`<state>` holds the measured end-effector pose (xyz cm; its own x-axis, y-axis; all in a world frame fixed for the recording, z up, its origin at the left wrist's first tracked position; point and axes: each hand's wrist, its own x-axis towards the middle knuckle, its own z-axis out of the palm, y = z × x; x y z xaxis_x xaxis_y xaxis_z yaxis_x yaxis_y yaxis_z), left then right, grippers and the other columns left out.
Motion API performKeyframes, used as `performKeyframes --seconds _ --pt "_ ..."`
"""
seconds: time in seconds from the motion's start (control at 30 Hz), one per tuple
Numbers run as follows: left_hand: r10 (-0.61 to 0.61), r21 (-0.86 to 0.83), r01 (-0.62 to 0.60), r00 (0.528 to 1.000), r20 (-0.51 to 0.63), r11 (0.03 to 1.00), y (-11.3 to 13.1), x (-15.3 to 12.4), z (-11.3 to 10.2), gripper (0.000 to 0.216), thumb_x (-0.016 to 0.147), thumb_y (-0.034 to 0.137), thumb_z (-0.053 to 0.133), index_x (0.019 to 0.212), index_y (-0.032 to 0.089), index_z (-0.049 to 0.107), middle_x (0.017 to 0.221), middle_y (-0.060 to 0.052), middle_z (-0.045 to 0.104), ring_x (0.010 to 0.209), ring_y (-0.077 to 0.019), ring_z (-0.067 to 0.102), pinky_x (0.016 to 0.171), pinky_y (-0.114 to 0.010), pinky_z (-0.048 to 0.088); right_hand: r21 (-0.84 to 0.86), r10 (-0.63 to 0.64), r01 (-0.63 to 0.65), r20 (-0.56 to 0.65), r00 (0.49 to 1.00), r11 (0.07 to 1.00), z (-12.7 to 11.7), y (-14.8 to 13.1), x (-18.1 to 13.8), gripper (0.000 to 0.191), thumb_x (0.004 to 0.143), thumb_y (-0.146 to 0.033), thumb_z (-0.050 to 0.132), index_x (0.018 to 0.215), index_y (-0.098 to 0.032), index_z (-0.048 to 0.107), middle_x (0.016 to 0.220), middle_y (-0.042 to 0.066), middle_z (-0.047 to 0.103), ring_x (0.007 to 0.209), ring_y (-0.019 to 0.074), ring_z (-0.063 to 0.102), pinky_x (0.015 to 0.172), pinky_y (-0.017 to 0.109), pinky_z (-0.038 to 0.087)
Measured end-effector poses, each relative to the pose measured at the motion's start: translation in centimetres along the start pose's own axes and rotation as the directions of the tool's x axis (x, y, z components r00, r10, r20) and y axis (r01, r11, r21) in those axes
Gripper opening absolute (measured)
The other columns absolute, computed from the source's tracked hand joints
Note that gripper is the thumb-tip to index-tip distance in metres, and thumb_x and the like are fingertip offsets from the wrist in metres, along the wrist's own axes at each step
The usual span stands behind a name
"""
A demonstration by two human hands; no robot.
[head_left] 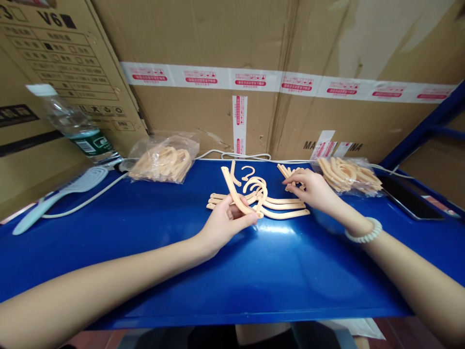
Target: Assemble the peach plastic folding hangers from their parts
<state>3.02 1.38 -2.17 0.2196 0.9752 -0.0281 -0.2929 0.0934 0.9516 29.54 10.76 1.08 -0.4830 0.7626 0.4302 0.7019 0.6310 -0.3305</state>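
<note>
From the lower left, the left hand (222, 222) angles to centre, thumb and fingers closed around a pale-beige, curved plastic hanger arm (232, 190). Right of centre, the right hand (311, 188) bends, half-curled, over pale-beige plastic strips (284, 170); its grip is unclear.

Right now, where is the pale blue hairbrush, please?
In the head view, the hairbrush lies at the far left of the blue table, below the water bottle and left of the left bag of hanger parts.
</note>
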Motion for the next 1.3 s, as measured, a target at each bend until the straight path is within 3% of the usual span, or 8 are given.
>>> performKeyframes --seconds 0.23,0.37,0.5,0.6,0.73,1.03,1.13,1.3 --pt "-0.001 -0.034 0.000 1.000 -0.005 0.999 -0.1 0.1 0.0 0.050 0.064 0.024 0.093 0.095 0.017 0.054 0.079 0.000 0.076 0.075 -0.0139 0.072 0.073 -0.025 0.056 -0.327 -0.120 0.136 0.070 0.990 0.935 1.1 2.2 0.0 0.020 0.093 -0.016 0.060 0.092 -0.019 0.080 0.097 0.012 0.073 0.097 0.0314 0.061 0.088 0.047 0.048" --pt "0.007 -0.046 -0.007 1.000 -0.014 0.999 -0.1 0.0 0.0 0.049 0.064 0.022 0.093 0.095 0.017 0.055 0.079 0.000 0.075 0.075 -0.0132 0.071 0.073 -0.024 0.055 -0.121 -0.128 0.116 -0.098 0.987 0.986 0.9 1.2 0.1 0.019 0.094 -0.021 0.059 0.092 -0.018 0.078 0.097 0.012 0.070 0.090 0.0274 0.064 0.084 0.043 0.052" --pt "0.021 -0.037 -0.021 1.000 -0.006 0.999 -0.2 0.0 -0.2 0.047 0.065 0.023 0.092 0.094 0.017 0.056 0.081 -0.002 0.076 0.076 -0.0144 0.071 0.075 -0.026 0.056 0.270 0.132 -0.064 -0.243 0.961 0.961 0.2 -1.0 0.1 0.019 0.096 -0.035 0.061 0.099 -0.020 0.074 0.076 0.004 0.067 0.063 0.0183 0.063 0.061 0.032 0.051" --pt "0.032 -0.024 -0.032 0.999 -0.004 0.999 -0.3 0.1 -0.2 0.046 0.066 0.025 0.092 0.094 0.017 0.056 0.080 -0.002 0.076 0.075 -0.0151 0.071 0.075 -0.028 0.056 0.591 0.330 -0.166 -0.181 0.926 0.789 -0.4 -2.9 -0.1 0.023 0.096 -0.043 0.063 0.105 -0.022 0.067 0.065 -0.001 0.066 0.049 0.0146 0.062 0.046 0.025 0.042" --pt "0.034 -0.014 -0.034 0.999 -0.014 0.999 -0.3 0.1 -0.2 0.046 0.065 0.025 0.092 0.093 0.018 0.056 0.082 -0.002 0.076 0.079 -0.0164 0.072 0.077 -0.029 0.056 0.841 0.471 -0.205 -0.065 0.880 0.500 -0.6 -5.1 -0.3 0.035 0.085 -0.051 0.076 0.102 -0.022 0.067 0.086 0.005 0.077 0.065 0.0169 0.073 0.049 0.021 0.047" --pt "0.068 0.053 -0.067 0.998 -0.006 0.996 -0.4 0.1 -0.2 0.046 0.065 0.022 0.091 0.094 0.019 0.054 0.085 -0.001 0.074 0.087 -0.0184 0.073 0.089 -0.034 0.056 0.914 0.495 -0.406 0.346 0.797 0.016 1.6 -7.8 -1.5 0.045 0.069 -0.029 0.092 0.104 -0.022 0.064 0.083 0.004 0.078 0.074 0.0158 0.075 0.059 0.020 0.055" --pt "0.089 0.072 -0.091 0.996 0.028 0.993 -0.4 0.2 -0.2 0.043 0.070 0.022 0.089 0.093 0.019 0.053 0.090 -0.003 0.075 0.090 -0.0200 0.073 0.091 -0.036 0.056 0.895 0.405 -0.444 0.418 0.813 -0.033 2.1 -8.3 -1.9 0.048 0.073 -0.027 0.090 0.111 -0.022 0.062 0.092 0.006 0.078 0.083 0.0177 0.075 0.063 0.023 0.058" --pt "0.113 -0.004 -0.113 0.993 0.042 0.994 -0.5 0.2 -0.3 0.048 0.069 0.020 0.090 0.098 0.020 0.051 0.099 -0.005 0.077 0.102 -0.0229 0.073 0.099 -0.039 0.055 0.877 0.317 -0.468 0.416 0.852 0.109 2.5 -9.0 -2.4 0.031 0.079 -0.034 0.085 0.099 -0.019 0.067 0.099 0.009 0.076 0.092 0.0205 0.073 0.062 0.023 0.056"
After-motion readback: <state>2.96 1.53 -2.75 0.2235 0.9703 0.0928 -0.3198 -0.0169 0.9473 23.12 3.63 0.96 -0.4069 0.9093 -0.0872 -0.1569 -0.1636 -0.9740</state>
